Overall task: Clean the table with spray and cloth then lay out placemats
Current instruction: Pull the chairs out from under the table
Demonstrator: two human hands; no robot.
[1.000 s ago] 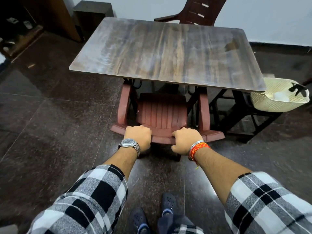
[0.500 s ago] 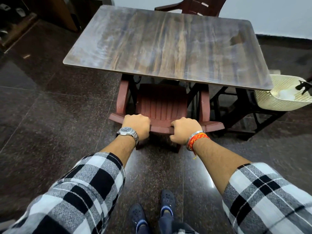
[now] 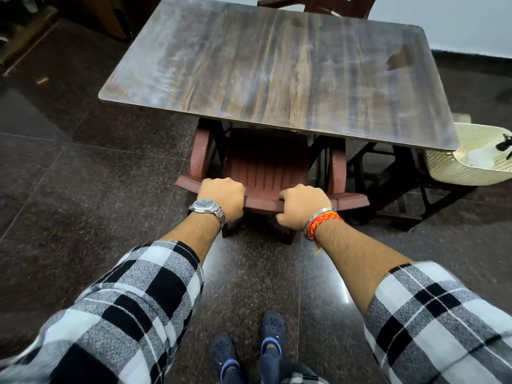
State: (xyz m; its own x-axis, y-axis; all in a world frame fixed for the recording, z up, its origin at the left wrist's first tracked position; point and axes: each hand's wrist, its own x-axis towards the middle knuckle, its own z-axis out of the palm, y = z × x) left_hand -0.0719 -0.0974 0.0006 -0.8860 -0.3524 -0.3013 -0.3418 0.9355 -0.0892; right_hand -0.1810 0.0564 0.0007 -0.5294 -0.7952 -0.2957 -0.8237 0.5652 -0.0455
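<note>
A bare wood-grain table point(image 3: 277, 70) stands in front of me, its top streaked. A red-brown plastic chair point(image 3: 266, 162) is tucked under its near edge. My left hand point(image 3: 221, 198), with a steel watch, and my right hand point(image 3: 302, 206), with an orange thread band, both grip the top rail of the chair's back. No spray bottle, cloth or placemat is in view on the table.
A cream perforated basket point(image 3: 471, 162) sits low at the table's right corner with a pale item and a black object inside. A second brown chair point(image 3: 327, 5) stands at the far side. Dark polished floor tiles point(image 3: 83, 176) surround the table; my feet point(image 3: 246, 353) are below.
The chair has slid further under the table with both hands on its back, and I have stepped closer, so the table fills more of the view.
</note>
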